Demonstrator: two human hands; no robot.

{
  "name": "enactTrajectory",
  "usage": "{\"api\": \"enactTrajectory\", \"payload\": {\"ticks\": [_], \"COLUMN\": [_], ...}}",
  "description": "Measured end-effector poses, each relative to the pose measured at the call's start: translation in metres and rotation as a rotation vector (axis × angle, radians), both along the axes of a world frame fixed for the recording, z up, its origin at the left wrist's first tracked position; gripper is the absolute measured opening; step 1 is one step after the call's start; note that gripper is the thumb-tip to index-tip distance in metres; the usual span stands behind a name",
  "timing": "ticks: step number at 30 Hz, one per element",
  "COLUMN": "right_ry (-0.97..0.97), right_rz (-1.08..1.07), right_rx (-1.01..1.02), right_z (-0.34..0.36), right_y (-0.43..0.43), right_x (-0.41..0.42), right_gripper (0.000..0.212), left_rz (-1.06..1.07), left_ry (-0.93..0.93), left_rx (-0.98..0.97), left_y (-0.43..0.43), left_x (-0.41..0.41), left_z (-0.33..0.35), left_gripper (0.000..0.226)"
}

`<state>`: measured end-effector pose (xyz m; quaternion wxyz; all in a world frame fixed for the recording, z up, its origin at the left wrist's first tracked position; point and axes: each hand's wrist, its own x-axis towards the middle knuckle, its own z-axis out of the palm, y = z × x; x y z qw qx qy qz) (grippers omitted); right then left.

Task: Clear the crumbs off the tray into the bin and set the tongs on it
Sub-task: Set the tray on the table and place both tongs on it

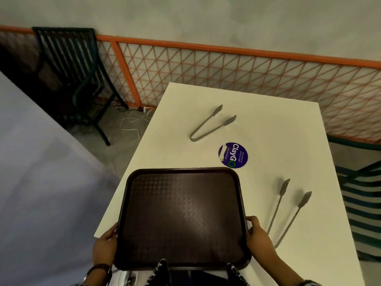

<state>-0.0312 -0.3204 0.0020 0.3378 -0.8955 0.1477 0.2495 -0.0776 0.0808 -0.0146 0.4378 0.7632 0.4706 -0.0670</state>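
Note:
A dark brown tray (183,215) with a textured bottom is held over the near edge of the white table (268,124). My left hand (105,244) grips its left rim and my right hand (258,237) grips its right rim. No crumbs show on the tray surface. Long grey tongs (288,209) lie on the table just right of the tray, their handle end near my right hand. Shorter grey tongs (210,124) lie farther back on the table. No bin is in view.
A round purple sticker (233,155) is on the table behind the tray. A dark chair (74,79) stands at the back left by an orange lattice fence (226,67). A striped chair (362,199) sits right of the table. Cables lie on the floor.

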Motion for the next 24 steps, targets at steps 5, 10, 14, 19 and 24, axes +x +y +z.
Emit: {"api": "enactTrajectory", "payload": {"ticks": [5, 10, 14, 19, 24], "right_ry": [-0.023, -0.024, 0.006, 0.040, 0.045], "right_rz": [-0.074, -0.150, -0.202, -0.251, -0.281], "right_rx": [0.014, 0.019, 0.015, 0.024, 0.025], "right_z": [-0.001, 0.000, 0.001, 0.003, 0.006], "right_y": [0.003, 0.006, 0.010, 0.020, 0.031], "right_x": [0.013, 0.025, 0.034, 0.045, 0.060], "right_gripper": [0.038, 0.037, 0.036, 0.039, 0.042], "left_rz": [-0.052, -0.122, -0.134, -0.150, -0.176], "left_ry": [-0.011, -0.001, 0.000, -0.012, -0.028], "left_rx": [-0.006, -0.033, -0.080, -0.126, -0.128], "left_y": [0.003, 0.010, 0.013, 0.021, 0.025], "left_x": [0.033, 0.068, 0.094, 0.121, 0.145], "left_z": [-0.002, -0.008, -0.006, -0.001, 0.002], "left_gripper": [0.038, 0.039, 0.040, 0.043, 0.042]}}
